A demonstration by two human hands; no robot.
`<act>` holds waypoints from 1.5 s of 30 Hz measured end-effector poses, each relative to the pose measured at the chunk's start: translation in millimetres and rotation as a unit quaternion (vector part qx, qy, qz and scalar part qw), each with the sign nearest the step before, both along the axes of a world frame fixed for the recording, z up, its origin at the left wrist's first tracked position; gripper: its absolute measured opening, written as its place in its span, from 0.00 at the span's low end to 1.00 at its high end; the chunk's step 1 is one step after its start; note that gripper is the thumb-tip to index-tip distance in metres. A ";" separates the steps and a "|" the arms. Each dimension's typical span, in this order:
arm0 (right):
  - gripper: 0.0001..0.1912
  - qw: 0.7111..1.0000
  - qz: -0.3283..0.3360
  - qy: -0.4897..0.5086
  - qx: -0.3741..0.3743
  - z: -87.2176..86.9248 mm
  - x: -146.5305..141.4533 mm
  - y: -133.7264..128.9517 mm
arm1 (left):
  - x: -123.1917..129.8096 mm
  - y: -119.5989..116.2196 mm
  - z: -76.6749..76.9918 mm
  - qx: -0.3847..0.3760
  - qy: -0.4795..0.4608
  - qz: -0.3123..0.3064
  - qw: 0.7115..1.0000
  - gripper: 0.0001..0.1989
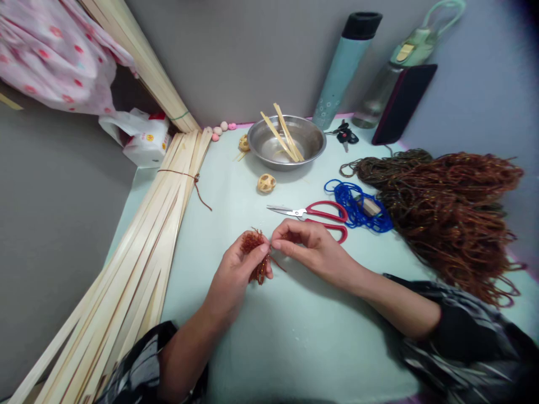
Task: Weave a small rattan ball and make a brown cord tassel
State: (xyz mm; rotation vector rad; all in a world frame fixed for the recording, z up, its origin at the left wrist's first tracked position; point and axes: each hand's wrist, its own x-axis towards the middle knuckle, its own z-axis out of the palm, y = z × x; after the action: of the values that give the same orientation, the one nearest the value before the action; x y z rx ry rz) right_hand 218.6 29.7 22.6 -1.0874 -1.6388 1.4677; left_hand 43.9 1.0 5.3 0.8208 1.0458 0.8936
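Note:
My left hand [229, 272] is closed around a small bundle of reddish-brown yarn [252, 241], its looped ends sticking out above and below the fingers. Thumb and forefinger of my right hand [315, 247] are pinched together right beside the bundle, on what looks like a thin yarn strand; the fingers mostly hide it. A loose brown tail [278, 265] hangs between the two hands. Just beyond my right hand lies a pair of scissors [298, 212] with red handles, blades pointing left. Blue cord [349, 205] lies in a tangle touching the handles, with a wooden piece [368, 206] in it.
A large heap of brown yarn [455, 202] covers the right side. Long pale wooden strips [143, 224], tied with cord, run down the left. Behind stand a steel bowl [263, 147] holding strips, a patterned ball [266, 183], keys [346, 136], a teal bottle [345, 73] and a phone [404, 104].

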 end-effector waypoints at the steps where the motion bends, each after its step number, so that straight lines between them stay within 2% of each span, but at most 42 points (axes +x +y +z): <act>1: 0.12 1.000 -0.002 -0.002 -0.001 0.5 -0.2 -0.2 | -0.2 0.1 -0.4 -0.001 0.003 -0.006 1.000 0.11; 9: 0.08 0.999 0.014 -0.006 -0.032 2.6 0.3 -3.0 | -2.1 0.2 -1.8 0.004 0.006 -0.024 1.000 0.09; 16: 0.03 0.999 0.025 -0.023 -0.034 2.8 -1.0 -4.5 | -1.5 0.4 1.7 -0.040 -0.041 0.003 0.998 0.07; 24: 0.02 0.998 0.042 -0.012 -0.046 2.4 -1.5 -3.9 | -2.2 2.5 2.8 -0.019 -0.114 0.011 0.993 0.07; 28: 0.03 0.998 0.044 0.004 -0.049 0.1 -2.2 -3.5 | -3.4 2.1 4.4 0.006 -0.125 0.020 0.992 0.06; 36: 0.10 0.994 0.024 0.084 -0.072 0.0 -1.6 1.1 | -2.3 0.7 -1.8 0.023 -0.063 0.033 0.997 0.06; 41: 0.11 0.993 -0.002 0.089 -0.080 -1.8 0.4 3.1 | -4.0 0.5 -0.6 0.010 -0.100 0.030 0.995 0.06; 45: 0.10 0.989 0.033 0.099 -0.108 -7.5 -0.4 1.1 | -5.8 0.2 5.7 0.005 -0.146 0.018 0.989 0.06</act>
State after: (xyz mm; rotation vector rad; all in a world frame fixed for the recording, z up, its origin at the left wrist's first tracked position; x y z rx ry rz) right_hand 218.2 30.8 15.1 -0.9728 -1.4159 1.7687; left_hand 38.1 1.2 11.0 0.6567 0.8017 1.0161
